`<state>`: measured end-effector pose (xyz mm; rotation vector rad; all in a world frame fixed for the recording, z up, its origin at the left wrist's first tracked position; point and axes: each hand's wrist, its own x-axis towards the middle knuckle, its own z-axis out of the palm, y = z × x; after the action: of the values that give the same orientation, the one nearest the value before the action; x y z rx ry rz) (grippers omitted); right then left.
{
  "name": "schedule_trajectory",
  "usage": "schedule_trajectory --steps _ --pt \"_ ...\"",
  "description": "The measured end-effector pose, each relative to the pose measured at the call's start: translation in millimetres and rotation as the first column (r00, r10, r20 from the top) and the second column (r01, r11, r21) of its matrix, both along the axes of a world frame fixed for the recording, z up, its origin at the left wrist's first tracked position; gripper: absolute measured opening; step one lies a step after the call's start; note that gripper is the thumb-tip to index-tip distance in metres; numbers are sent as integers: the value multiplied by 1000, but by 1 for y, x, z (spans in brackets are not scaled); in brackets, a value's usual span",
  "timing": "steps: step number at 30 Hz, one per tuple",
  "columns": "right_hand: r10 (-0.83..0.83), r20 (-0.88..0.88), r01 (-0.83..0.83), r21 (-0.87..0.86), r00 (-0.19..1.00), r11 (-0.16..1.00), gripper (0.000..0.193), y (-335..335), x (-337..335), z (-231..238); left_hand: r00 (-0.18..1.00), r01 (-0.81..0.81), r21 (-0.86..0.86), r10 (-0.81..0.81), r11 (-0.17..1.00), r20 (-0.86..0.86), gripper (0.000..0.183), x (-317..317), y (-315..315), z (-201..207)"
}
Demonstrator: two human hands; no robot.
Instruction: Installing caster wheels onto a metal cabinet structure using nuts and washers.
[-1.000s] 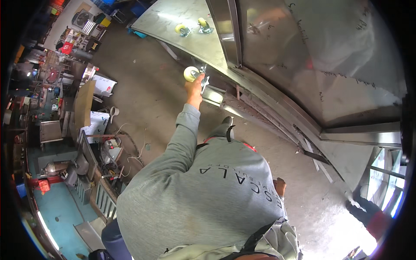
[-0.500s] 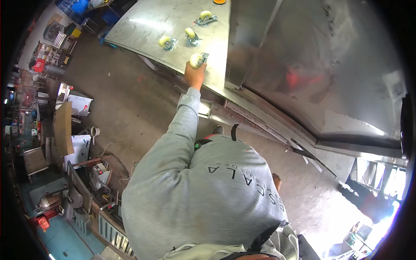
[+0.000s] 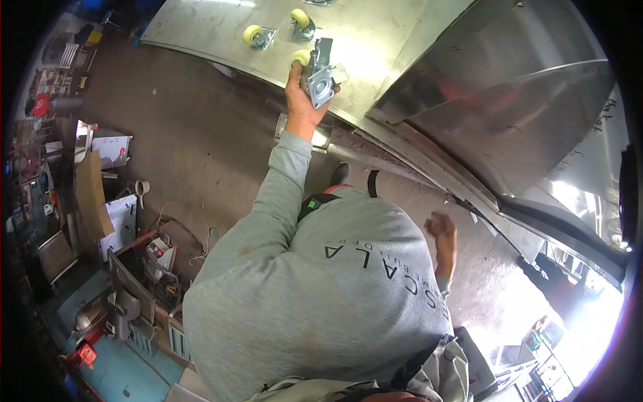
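Observation:
My left hand (image 3: 305, 100) is closed around a swivel caster (image 3: 322, 87) with a yellow wheel and a shiny metal mounting plate. It is held up over the near edge of the metal sheet tabletop (image 3: 207, 30), its plate turned toward me. Two similar casters lie beyond it: one caster (image 3: 257, 36) to the left, and another caster (image 3: 303, 24) a little farther off. Part of one more caster (image 3: 317, 2) shows at the top edge. To the right of my body, my right hand (image 3: 442, 228) hangs with loosely bent fingers, slightly blurred, and nothing is visible in it.
A large shiny metal panel (image 3: 482, 87) rises at the right of the tabletop. Low on the left stands an open-topped machine or cart (image 3: 151, 268) with parts inside. Cardboard (image 3: 92, 194) and wrapped sheets lean behind it. Bare floor (image 3: 181, 127) lies between.
My left hand has lifted the caster off the tabletop, drawn it nearer and turned its plate toward me. My right hand has come farther into view at the right of my body.

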<state>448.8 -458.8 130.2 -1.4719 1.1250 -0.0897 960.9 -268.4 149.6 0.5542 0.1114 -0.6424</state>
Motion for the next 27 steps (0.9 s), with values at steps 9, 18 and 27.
schedule_trajectory --steps 9,18,27 --pt "676 319 -485 -504 665 715 47 51 265 157 993 57 -230 -79 972 -89 61 -66 47 31" --pt "673 465 -506 -445 575 739 19 67 255 129 999 -4 -116 8 993 39 47 -177 52 63" --pt "565 749 -755 -136 345 641 15 -39 82 191 970 -231 101 238 968 -57 61 -227 121 8"
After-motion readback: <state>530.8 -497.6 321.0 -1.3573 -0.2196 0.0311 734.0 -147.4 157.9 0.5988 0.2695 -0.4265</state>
